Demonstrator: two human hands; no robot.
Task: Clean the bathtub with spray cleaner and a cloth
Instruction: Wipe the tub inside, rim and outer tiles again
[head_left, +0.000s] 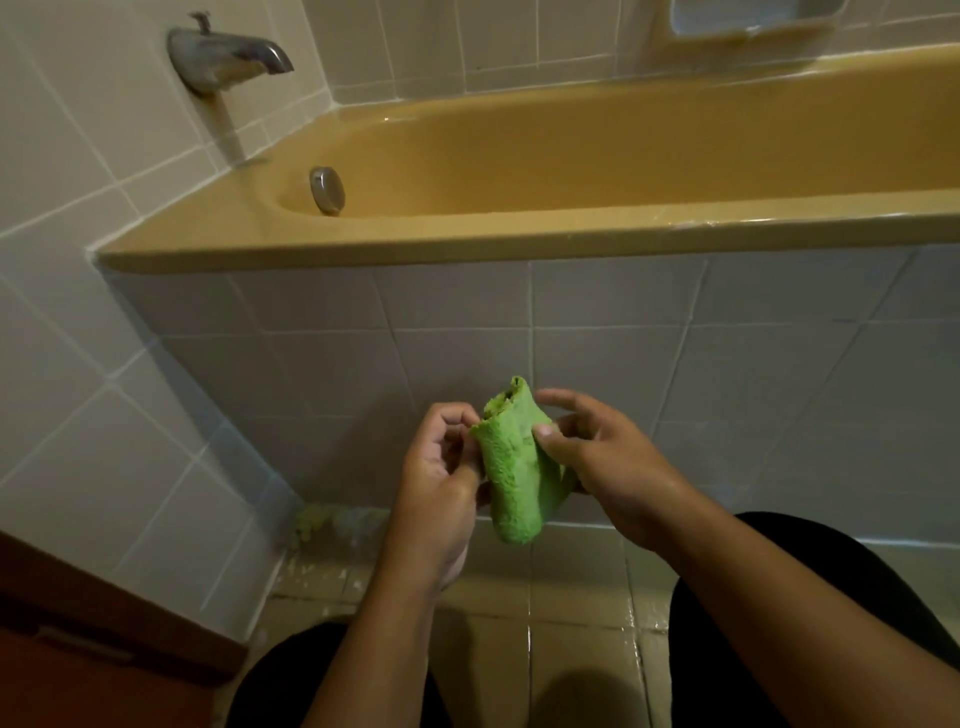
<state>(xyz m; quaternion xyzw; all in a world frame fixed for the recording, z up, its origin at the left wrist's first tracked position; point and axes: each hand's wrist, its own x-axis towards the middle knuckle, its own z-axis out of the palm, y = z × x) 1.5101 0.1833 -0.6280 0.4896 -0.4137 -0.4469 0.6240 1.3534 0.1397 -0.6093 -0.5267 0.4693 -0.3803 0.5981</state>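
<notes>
Before the bathtub (519, 234), both hands' fingers (545, 434) pinching folded green cloth (511, 467)

At one o'clock the top edge cuts the soap dish (753, 21); the bathtub (519, 234) runs off at three o'clock; the cloth (511, 470) hides part of the right hand (610, 467).

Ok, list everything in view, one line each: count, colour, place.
bathtub: one, mustard yellow, across the upper half
spout: one, chrome, on the wall top left
overflow cover: one, round, metal, on the tub's inner end wall
soap dish: one, pale, recessed in the wall top right
cloth: one, green, between both hands, lower centre
greenish clump: one, floor corner below the tub
brown panel: one, bottom left
legs: two, black-clad, bottom edge
left hand: one, pinches the cloth's left edge
right hand: one, thumb on the cloth's right side
</notes>
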